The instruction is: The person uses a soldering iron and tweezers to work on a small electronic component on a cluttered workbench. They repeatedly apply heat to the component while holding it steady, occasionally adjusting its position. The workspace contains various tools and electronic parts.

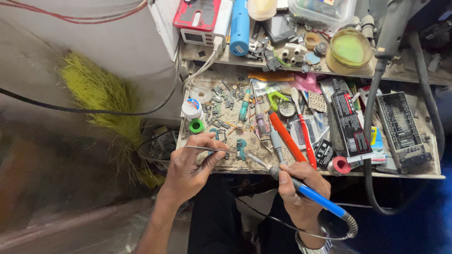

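Soldering a small teal circuit board (241, 148) at the front edge of the cluttered workbench (423, 175). The right hand (299, 188) is closed in a pen grip on the blue-handled soldering iron (308, 193), tip slanted up-left to the board. The left hand (188, 167) pinches slim metal tweezers (205, 149), points reaching the board's left side. Good practice, by judgement: brace both wrists on the bench edge, pin the board flat, touch the joint briefly. Beyond the board lie loose board fragments (219, 101), a green tape roll (196, 126) to its left, an orange-handled tool (287, 137) to its right.
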